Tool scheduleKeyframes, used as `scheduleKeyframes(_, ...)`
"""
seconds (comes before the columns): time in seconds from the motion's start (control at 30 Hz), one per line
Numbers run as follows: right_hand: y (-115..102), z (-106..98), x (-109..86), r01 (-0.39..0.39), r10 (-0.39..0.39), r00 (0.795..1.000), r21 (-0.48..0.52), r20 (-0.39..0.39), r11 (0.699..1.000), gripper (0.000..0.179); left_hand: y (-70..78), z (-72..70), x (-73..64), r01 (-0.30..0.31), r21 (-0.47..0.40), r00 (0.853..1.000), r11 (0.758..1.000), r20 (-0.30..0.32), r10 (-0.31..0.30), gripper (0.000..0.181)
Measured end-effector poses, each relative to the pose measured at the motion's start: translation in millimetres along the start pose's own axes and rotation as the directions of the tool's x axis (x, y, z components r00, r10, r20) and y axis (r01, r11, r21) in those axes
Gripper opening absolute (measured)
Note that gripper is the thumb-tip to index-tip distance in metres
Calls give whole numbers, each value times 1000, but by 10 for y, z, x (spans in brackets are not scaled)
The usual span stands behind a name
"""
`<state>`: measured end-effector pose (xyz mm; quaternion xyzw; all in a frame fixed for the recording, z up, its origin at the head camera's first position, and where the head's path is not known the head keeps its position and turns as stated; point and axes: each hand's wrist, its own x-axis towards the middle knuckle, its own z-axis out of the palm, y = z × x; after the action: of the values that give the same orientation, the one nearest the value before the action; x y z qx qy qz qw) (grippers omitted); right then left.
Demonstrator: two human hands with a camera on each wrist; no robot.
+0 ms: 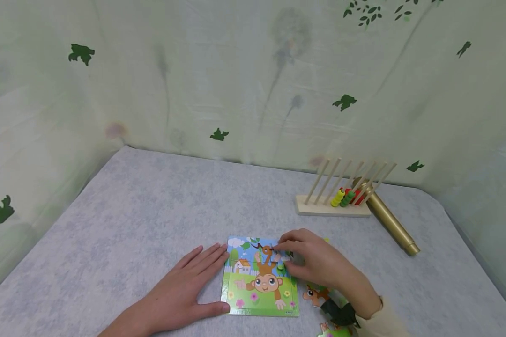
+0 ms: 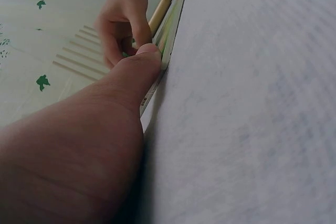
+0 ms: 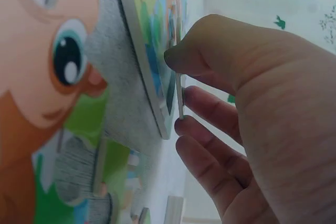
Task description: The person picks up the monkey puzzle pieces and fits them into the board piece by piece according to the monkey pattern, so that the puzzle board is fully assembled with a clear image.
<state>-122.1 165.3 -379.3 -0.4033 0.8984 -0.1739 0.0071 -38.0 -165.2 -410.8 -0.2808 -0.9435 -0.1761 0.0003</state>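
A square jigsaw puzzle (image 1: 259, 299) with a monkey picture lies in its tray at the front middle of the table. My left hand (image 1: 181, 290) rests beside it with the fingers straight; the fingertips are at the tray's left edge and the thumb tip at its lower left corner. Over the upper right part of the picture, my right hand (image 1: 316, 260) pinches a puzzle piece (image 3: 180, 95) between thumb and fingers. The right wrist view shows that piece edge-on, close over the tray. Loose puzzle pieces (image 1: 315, 295) lie right of the tray, partly hidden by the right forearm.
Behind the right hand stands a wooden bead rack (image 1: 333, 211) with upright pegs and yellow, green and red beads. A gold-coloured tube (image 1: 392, 222) lies slanted next to it. A pale curtain with green leaf shapes (image 1: 219, 134) hangs behind the grey tabletop (image 1: 152, 201).
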Motion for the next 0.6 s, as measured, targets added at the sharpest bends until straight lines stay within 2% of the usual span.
scheduleKeyframes(0.6, 18, 70, 13, 12, -12, 1000, 0, 12, 1000, 30, -10, 5, 0, -13, 10, 1000, 1000, -14, 13, 94)
